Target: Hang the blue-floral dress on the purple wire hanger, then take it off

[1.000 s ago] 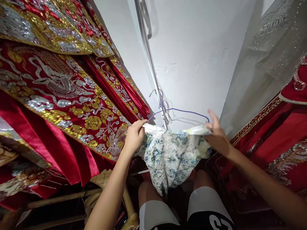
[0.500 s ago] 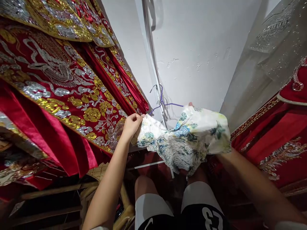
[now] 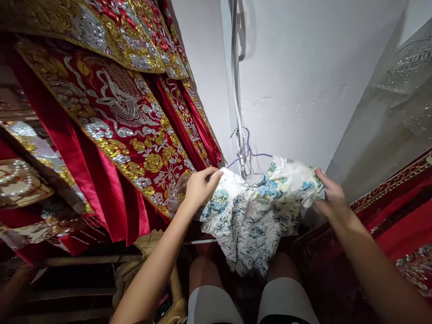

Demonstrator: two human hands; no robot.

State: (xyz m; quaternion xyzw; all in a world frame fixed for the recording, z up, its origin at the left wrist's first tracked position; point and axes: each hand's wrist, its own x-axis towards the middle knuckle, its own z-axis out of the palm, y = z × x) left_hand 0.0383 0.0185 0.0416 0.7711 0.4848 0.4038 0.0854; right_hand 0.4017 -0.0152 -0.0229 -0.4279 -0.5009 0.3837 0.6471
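Note:
A white blouse (image 3: 256, 220) with blue and green flowers hangs on a purple wire hanger (image 3: 249, 150), its gathered body dropping above my knees. My left hand (image 3: 202, 186) pinches the blouse's left shoulder between thumb and fingers, close to the hanger's arm. On the other side, my right hand (image 3: 332, 193) grips the edge of the right sleeve and holds it stretched outward. The hanger's hook sits at a pale metal upright (image 3: 235, 81) against the wall. Most of the hanger's shoulders are hidden inside the fabric.
Red garments (image 3: 135, 121) with gold and silver embroidery hang at the left. A sheer sparkly white fabric (image 3: 405, 99) and a red embroidered garment (image 3: 405, 211) are at the right. Bamboo furniture (image 3: 81, 258) stands low at the left, near a white wall (image 3: 297, 58).
My right hand has come out from behind the blouse to the sleeve's outer edge. The blouse now hangs more spread and lower. The camera view has shifted left.

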